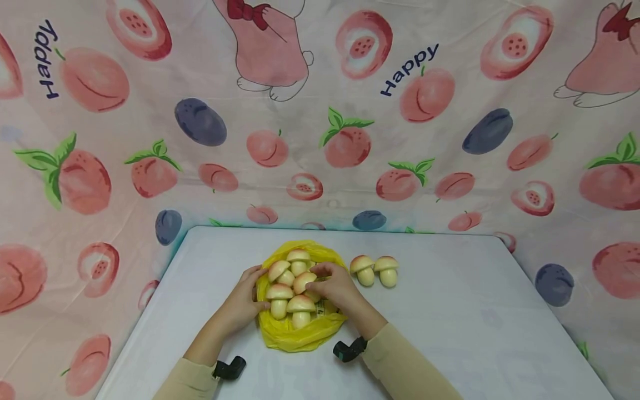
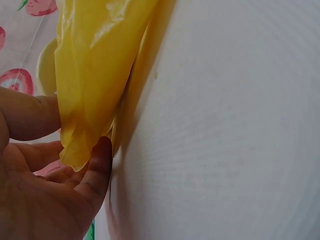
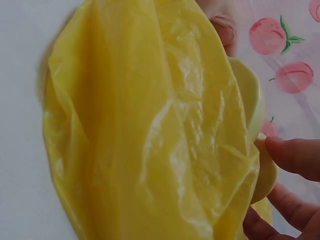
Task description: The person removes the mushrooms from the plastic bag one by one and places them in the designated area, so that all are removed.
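Observation:
A yellow plastic bag (image 1: 300,340) lies on the table, its mouth folded wide around several toy mushrooms (image 1: 279,293) with red-tinged caps and pale stems. On the bag's left rim, my left hand (image 1: 237,303) grips the plastic; the left wrist view has thumb and fingers on either side of the yellow film (image 2: 95,75). Over the bag's right side reaches my right hand (image 1: 337,286), pinching a toy mushroom (image 1: 301,282) among the others. In the right wrist view that mushroom (image 3: 266,172) shows between thumb and fingers, partly behind the bag.
Two more toy mushrooms (image 1: 362,271) lie side by side on the white table (image 1: 450,311), just right of the bag. A fruit-printed cloth (image 1: 310,111) hangs behind the table. Each wrist wears a small black camera (image 1: 350,350).

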Demonstrator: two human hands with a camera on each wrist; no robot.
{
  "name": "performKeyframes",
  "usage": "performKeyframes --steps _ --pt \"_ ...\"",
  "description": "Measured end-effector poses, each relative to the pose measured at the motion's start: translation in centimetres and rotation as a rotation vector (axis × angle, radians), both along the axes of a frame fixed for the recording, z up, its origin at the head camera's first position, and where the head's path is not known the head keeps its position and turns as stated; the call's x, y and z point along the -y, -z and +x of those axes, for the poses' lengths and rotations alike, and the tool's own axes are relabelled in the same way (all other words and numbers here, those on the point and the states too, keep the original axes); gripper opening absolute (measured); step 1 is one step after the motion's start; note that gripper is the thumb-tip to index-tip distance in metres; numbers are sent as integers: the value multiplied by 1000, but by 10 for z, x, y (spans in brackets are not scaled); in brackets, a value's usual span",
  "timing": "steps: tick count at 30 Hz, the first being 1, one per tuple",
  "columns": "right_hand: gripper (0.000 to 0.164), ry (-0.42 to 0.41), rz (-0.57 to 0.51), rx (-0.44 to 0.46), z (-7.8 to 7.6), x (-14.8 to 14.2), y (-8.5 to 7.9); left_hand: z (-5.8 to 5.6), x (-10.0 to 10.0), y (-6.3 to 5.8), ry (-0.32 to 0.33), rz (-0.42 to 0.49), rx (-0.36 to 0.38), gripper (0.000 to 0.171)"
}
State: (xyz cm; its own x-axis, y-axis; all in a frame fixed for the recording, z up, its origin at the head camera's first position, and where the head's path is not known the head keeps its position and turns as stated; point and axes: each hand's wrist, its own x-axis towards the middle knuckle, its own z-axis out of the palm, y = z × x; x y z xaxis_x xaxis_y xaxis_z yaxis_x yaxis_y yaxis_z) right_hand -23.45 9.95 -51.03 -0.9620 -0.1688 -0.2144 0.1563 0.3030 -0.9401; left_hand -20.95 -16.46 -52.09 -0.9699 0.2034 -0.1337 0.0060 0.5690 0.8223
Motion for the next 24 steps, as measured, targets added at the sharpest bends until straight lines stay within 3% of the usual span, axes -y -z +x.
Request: performKeyframes --steps 24 --pt "47 18 -90 -7 11 -19 -22 1 0 1 -3 -2 -7 82"
